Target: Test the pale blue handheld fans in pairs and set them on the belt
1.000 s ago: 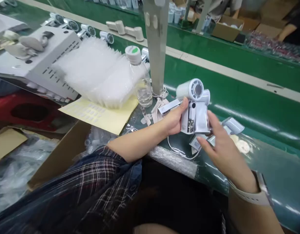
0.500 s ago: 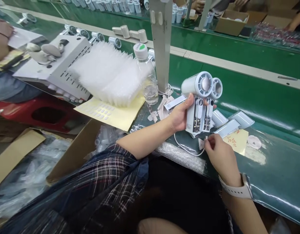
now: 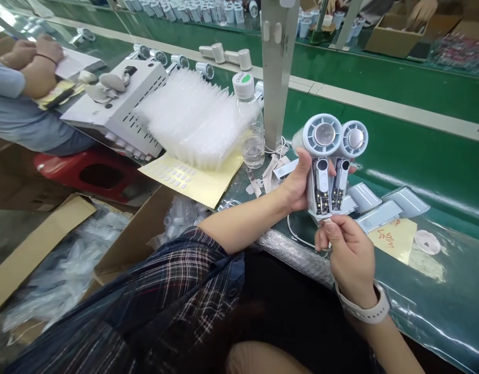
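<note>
My left hand (image 3: 297, 182) grips two white hand-held fans (image 3: 328, 165) side by side, upright, their round heads at the top and open handles showing circuit boards toward me. My right hand (image 3: 346, 249) is closed just under the base of the fans, its fingertips pinching something small there that I cannot make out. Several white handle covers (image 3: 383, 208) lie on the green bench right behind the fans. A white cable (image 3: 297, 236) loops on the bench below them.
A water bottle (image 3: 250, 124), a stack of clear plastic trays (image 3: 193, 117) and a yellow sticker sheet (image 3: 193, 179) lie to the left. A grey post (image 3: 277, 72) stands behind. A green conveyor (image 3: 399, 135) carries more fans. Cardboard boxes (image 3: 118, 244) sit below left; another person's arms (image 3: 29, 62) rest far left.
My left hand has raised and turned the two fans so their round faces point at me. My right hand came up from the bench to the fans' base.
</note>
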Action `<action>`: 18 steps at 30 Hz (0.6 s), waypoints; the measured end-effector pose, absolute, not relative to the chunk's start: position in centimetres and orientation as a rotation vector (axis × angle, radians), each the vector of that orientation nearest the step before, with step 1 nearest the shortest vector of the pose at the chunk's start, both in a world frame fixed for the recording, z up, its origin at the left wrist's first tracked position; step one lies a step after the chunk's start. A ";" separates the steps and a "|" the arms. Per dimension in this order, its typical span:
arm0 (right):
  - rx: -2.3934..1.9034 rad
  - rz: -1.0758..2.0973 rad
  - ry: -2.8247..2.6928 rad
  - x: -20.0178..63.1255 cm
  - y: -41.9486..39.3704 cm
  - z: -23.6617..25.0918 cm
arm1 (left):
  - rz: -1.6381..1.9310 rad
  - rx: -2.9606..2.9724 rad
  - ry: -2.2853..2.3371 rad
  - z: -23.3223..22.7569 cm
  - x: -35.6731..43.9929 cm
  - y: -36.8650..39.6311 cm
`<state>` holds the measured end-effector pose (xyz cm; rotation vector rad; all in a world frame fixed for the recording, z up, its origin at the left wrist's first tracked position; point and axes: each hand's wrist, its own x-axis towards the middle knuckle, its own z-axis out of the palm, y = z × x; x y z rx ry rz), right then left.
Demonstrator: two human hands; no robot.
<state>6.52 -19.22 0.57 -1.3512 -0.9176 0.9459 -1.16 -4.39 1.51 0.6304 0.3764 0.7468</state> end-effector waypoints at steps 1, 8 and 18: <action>-1.293 0.961 -0.864 5.9 -19.1 0.5 | 0.786 0.643 0.398 1.5 -1.1 -4.5; -1.391 0.863 -1.151 6.5 -19.8 0.0 | 0.873 0.635 0.308 1.4 -0.9 -5.2; -1.348 0.720 -0.914 6.6 -19.7 -0.1 | 0.792 0.582 0.215 2.3 -1.9 -5.1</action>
